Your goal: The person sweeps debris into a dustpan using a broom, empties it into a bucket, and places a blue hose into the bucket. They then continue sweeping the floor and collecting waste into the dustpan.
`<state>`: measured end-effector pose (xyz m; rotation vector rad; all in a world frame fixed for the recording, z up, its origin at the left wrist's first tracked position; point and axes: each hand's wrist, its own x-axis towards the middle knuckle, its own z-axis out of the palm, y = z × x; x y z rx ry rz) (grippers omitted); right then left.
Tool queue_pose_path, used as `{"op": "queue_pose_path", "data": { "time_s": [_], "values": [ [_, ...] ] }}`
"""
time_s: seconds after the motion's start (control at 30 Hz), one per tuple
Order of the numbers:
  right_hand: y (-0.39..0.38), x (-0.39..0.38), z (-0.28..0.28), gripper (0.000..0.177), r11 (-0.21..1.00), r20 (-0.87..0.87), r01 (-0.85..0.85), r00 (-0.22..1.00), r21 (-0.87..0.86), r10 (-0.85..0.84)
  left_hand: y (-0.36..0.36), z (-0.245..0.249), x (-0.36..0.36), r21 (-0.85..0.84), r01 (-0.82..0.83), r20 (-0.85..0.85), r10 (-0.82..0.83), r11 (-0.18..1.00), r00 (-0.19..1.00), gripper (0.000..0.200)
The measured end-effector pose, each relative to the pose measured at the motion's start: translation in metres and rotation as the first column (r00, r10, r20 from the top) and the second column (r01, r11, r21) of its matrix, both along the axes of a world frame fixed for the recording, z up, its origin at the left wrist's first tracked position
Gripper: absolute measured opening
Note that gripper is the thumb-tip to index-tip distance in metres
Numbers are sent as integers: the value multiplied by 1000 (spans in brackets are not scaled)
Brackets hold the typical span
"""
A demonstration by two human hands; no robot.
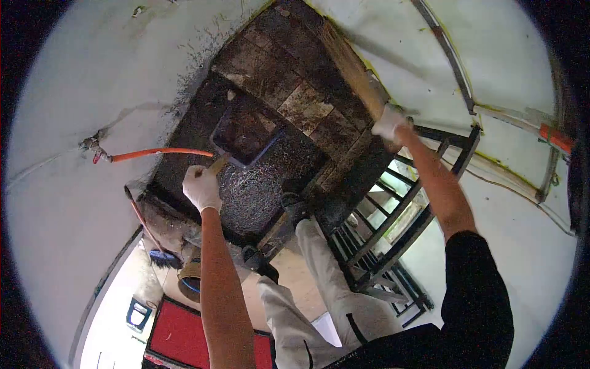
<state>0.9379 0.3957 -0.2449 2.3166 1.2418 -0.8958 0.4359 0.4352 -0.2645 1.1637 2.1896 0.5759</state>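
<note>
My left hand (pixel 201 187), in a white glove, is closed around the pale handle of a dustpan (pixel 265 149). The dustpan lies low over the dark, wet-looking floor (pixel 252 190), and its inside looks dark and dirty. On the right, my gloved right hand (pixel 392 123) grips a straw-coloured stick broom (pixel 353 67). Its long bristles stretch away from the hand along the base of the white wall. Stained tiles (pixel 306 107) lie between the dustpan and the broom.
A black metal ladder (pixel 393 215) stands right of my legs. An orange hose (pixel 163 150) runs from a wall tap (pixel 92 146) at the left. Lower left are a blue-bristled brush (pixel 165 258) and a red panel (pixel 178 332). My dark shoes (pixel 295 206) stand near the floor's edge.
</note>
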Motion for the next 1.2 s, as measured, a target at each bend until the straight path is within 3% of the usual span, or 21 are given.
{"op": "queue_pose_path", "data": {
  "time_s": [0.03, 0.1, 0.13, 0.17, 0.2, 0.27, 0.37, 0.4, 0.47, 0.53, 0.63, 0.7, 0.73, 0.77, 0.8, 0.83, 0.93, 1.0, 1.03, 1.1, 1.2],
  "values": [
    [-40, 0, -35, 58, 991, -65, 49, 997, 124, -41, 0, -6, -3, 50, 49, -36, -47, 998, 998, 13],
    [-70, -43, -2, 58, 948, -472, 296, 824, -114, -314, 4, 6, 5, 22, 22, -26, -22, 1000, 999, 13],
    [-95, -66, 11, 62, 965, -414, 231, 896, 123, -162, 3, 10, 7, -16, 11, -32, -12, 1000, 999, 13],
    [-104, -86, 36, 59, 896, -554, 440, 735, -49, -391, 2, -4, -1, -43, -16, 27, 17, 999, 999, 12],
    [-119, -96, 40, 61, 929, -478, 365, 808, -52, -344, 1, -2, 1, -47, -10, 31, 12, 999, 999, 12],
    [-140, -117, 67, 62, 918, -540, 393, 783, 48, -307, 2, 8, 4, 20, 44, -62, -43, 999, 997, 12],
    [-138, -124, 87, 66, 927, -466, 367, 835, 76, -292, 0, 24, 10, -17, 33, -22, -33, 999, 999, 12],
    [-113, -128, 111, 73, 884, -470, 465, 769, -55, -434, -3, 16, 5, -18, 38, -24, -39, 999, 999, 12],
    [-103, -99, 75, 71, 923, -306, 335, 914, 192, -268, -8, -7, -10, 38, 36, 2, -36, 999, 999, 12],
    [-70, -60, 45, 62, 948, -109, 179, 982, 264, -155, -7, 2, -5, 24, 17, 11, -18, 1000, 1000, 12],
    [-55, -11, 3, 63, 975, 5, 150, 988, 162, -153, -9, -8, -5, 17, 3, 25, -3, 1000, 1000, 13],
    [-68, 0, -17, 64, 972, -8, 219, 976, 89, -219, -5, -11, -6, 39, 3, 30, -4, 999, 1000, 13],
    [-83, -12, -16, 62, 948, -171, 319, 934, 5, -314, -5, -11, -7, 20, 22, 22, -22, 1000, 1000, 11],
    [-113, -14, -45, 57, 941, -340, 309, 907, 138, -248, -7, -11, -7, 0, 34, 17, -34, 999, 999, 9],
    [-106, -41, -18, 52, 941, -443, 307, 831, -140, -337, -7, -8, -5, 1, 20, 24, -20, 1000, 1000, 9],
    [-113, -73, 16, 49, 858, -595, 498, 653, -129, -469, -6, -4, -3, -4, 23, -5, -23, 1000, 1000, 10],
    [-158, -111, 39, 59, 765, -657, 631, 524, -127, -541, -9, -1, -3, 10, 52, -42, -52, 999, 998, 10],
    [-150, -137, 100, 62, 808, -603, 584, 617, -79, -505, -10, 3, -2, 37, 78, -49, -77, 996, 996, 10],
    [-154, -138, 102, 62, 806, -605, 587, 615, -78, -506, -12, 7, 0, 13, 59, -28, -58, 998, 998, 10],
    [-162, -137, 103, 60, 835, -571, 550, 686, 1, -451, -12, 10, 0, -10, 44, -11, -44, 999, 999, 10],
    [-168, -97, 50, 56, 810, -517, 567, 744, 152, -424, -14, 1, -1, 0, 19, 2, -19, 1000, 1000, 10]
  ]
}}
